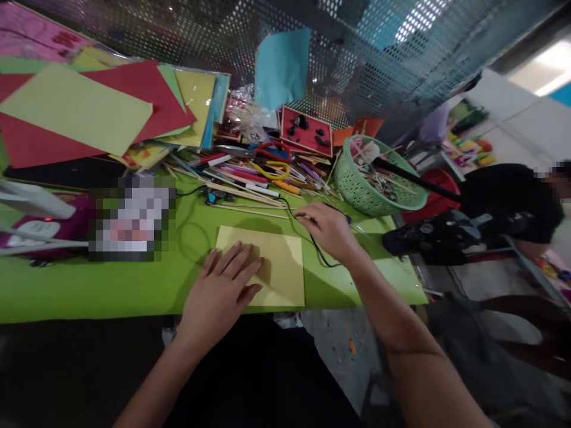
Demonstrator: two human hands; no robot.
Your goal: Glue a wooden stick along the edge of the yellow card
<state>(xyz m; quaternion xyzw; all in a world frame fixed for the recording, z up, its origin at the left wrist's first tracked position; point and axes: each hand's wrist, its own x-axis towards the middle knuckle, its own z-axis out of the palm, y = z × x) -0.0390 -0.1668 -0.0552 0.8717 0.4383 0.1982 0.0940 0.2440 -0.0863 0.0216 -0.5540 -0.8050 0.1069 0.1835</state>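
Observation:
A pale yellow sheet of paper [281, 267] lies on the green table [147, 285] near its front edge. My left hand [223, 282] rests flat on the sheet's left part, fingers spread. Beyond the sheet's far right corner is my right hand [328, 229], its thumb and fingers drawn together beside a black cord [319, 252]. What they hold, if anything, I cannot make out. Thin wooden sticks [250, 209] lie just left of the right fingertips, among pens, markers and scissors [234, 151].
A green plastic basket [357, 181] full of sticks stands at the back right. Coloured paper sheets [80, 107] are piled at the back left. Beneath them are a blurred-out item [138, 217] and a purple device [66, 223]. At the right is a person in black [508, 202].

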